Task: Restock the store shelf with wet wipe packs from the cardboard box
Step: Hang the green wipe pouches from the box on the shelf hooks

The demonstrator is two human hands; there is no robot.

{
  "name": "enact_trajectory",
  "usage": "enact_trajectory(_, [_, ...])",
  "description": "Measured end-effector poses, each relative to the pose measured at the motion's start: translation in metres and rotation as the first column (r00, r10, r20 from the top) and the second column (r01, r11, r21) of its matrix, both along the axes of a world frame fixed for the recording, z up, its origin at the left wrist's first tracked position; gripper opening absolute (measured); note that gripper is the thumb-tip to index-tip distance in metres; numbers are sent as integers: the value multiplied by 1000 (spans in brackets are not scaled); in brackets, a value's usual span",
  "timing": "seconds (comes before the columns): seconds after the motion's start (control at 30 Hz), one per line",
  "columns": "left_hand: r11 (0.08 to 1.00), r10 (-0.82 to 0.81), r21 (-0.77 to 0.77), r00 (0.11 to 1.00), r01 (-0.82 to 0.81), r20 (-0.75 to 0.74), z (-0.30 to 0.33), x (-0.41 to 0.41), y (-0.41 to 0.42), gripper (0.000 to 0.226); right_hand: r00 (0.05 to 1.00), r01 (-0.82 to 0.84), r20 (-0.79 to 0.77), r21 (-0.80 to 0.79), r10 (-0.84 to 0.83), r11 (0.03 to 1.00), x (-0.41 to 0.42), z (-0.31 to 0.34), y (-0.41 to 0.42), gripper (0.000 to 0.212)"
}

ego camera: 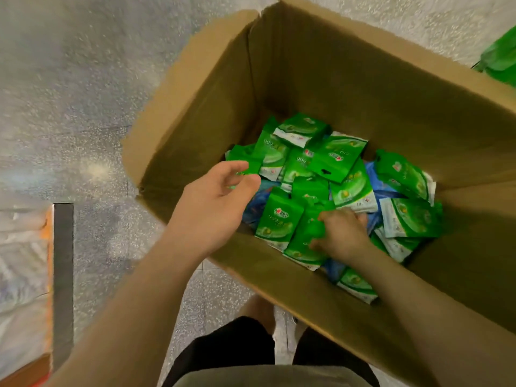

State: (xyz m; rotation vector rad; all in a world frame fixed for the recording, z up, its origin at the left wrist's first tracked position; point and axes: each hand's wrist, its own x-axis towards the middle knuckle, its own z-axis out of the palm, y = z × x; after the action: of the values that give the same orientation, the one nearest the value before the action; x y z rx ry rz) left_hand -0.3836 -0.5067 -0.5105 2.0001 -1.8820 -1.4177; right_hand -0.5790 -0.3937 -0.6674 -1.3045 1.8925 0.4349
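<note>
An open cardboard box (pixel 321 68) stands on the floor, and several green wet wipe packs (pixel 337 159) lie loose on its bottom over some blue wrapping. My right hand (pixel 342 233) is deep in the box, its fingers curled round a green pack (pixel 305 241) near the front wall. My left hand (pixel 215 203) hovers over the box's left corner with fingers loosely bent, holding nothing.
The box sits on a speckled grey floor (pixel 83 93). At the left edge is a shelf end with an orange trim and a dark strip (pixel 63 275). A green object (pixel 499 54) lies at the upper right. My legs and a shoe are below the box.
</note>
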Motion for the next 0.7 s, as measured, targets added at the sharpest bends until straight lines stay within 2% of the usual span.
enact_trajectory(0.1, [1000, -18, 12, 1000, 18, 10, -3, 5, -7, 36, 991, -81, 102, -71, 88, 994, 1, 16, -1, 63])
enact_trajectory(0.17, [1000, -20, 15, 1000, 20, 14, -5, 6, -12, 36, 983, -42, 166, -216, 79, 975, 6, 20, -10, 62])
enact_trajectory(0.23, [999, -25, 22, 1000, 25, 18, -7, 8, -16, 35, 976, 1, 209, -292, 62, 956, 15, 15, -28, 61])
enact_trajectory(0.33, [997, -69, 24, 997, 69, 27, -11, 10, -21, 36, 949, 102, 316, -230, -25, 968, 37, 2, -52, 71])
enact_trajectory(0.47, [978, -196, 76, 979, 192, 50, -14, 10, -29, 45, 923, 226, 341, -100, -180, 969, 51, -7, -52, 88])
enact_trajectory(0.57, [913, -386, 169, 920, 370, 68, -19, 6, -37, 65, 874, 302, 424, -86, -239, 950, 36, 8, -51, 84])
enact_trajectory(0.63, [843, -519, 204, 852, 498, 64, -26, -1, -42, 94, 818, 376, 505, -105, -276, 921, 16, 34, -56, 82])
enact_trajectory(0.7, [776, -609, 238, 792, 584, 40, -30, -13, -45, 121, 717, 450, 627, -82, -305, 889, -3, 65, -61, 83])
